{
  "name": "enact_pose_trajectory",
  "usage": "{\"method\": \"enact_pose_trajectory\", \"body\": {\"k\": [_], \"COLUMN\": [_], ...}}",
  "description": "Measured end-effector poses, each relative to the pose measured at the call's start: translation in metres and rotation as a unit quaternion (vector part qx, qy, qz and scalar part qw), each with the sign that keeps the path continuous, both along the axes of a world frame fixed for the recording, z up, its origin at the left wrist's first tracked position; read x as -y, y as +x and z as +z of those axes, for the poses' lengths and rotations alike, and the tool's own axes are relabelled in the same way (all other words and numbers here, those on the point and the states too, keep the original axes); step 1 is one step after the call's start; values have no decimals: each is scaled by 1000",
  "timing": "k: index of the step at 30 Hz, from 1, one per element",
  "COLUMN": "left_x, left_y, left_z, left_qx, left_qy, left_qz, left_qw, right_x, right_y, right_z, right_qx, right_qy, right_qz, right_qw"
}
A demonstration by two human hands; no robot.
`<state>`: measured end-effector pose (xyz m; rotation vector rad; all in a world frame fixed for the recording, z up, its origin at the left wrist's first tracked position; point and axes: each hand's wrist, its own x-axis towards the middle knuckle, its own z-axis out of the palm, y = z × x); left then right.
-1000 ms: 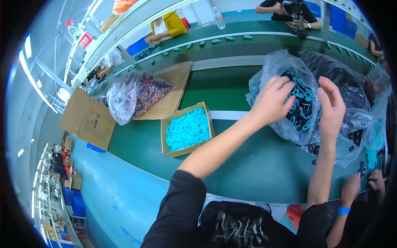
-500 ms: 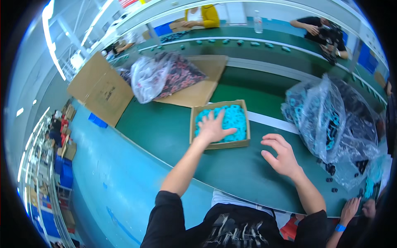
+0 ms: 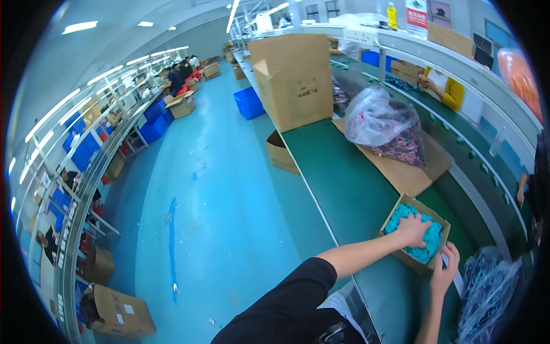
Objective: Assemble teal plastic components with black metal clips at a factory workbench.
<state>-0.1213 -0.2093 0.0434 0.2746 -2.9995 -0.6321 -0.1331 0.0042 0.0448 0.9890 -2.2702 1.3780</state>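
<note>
A small open cardboard box [image 3: 405, 259] stands on the green work surface, filled with turquoise ring-like plastic pieces [image 3: 431, 236]. My left hand [image 3: 413, 230] lies on these pieces with its fingers spread, the fingertips partly sunk among them. At the box's near right corner is my right hand [image 3: 446, 272], cupped against the outside of the wall, thumb and fingers apart. Close to the right hand, a clear plastic bag [image 3: 487, 286] of turquoise and dark pieces sits at the lower right.
Beyond the box, a clear bag of dark and pink pieces [image 3: 395, 135] rests on flat cardboard [image 3: 432, 160]. A large carton [image 3: 292, 86] stands at the surface's far left end. Blue bins [image 3: 249, 103] and cartons stand on the blue floor. Across the line sits a person in yellow [image 3: 452, 92].
The view has swung left, showing more of the floor and aisle. My right hand has come from beside the box to its corner. My left hand stays on the turquoise pieces.
</note>
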Motion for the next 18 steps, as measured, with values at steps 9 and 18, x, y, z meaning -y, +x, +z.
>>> {"method": "enact_pose_trajectory", "body": {"k": [9, 18], "left_x": [7, 48], "left_y": [-4, -14], "left_z": [-1, 11], "left_qx": [-88, -175], "left_qy": [13, -117], "left_qz": [-23, -87], "left_qw": [996, 974], "right_x": [-164, -233], "right_y": [56, 193], "right_z": [-63, -41], "right_qx": [61, 99], "right_qy": [-28, -61], "right_qz": [-40, -342], "right_qw": [997, 932]}}
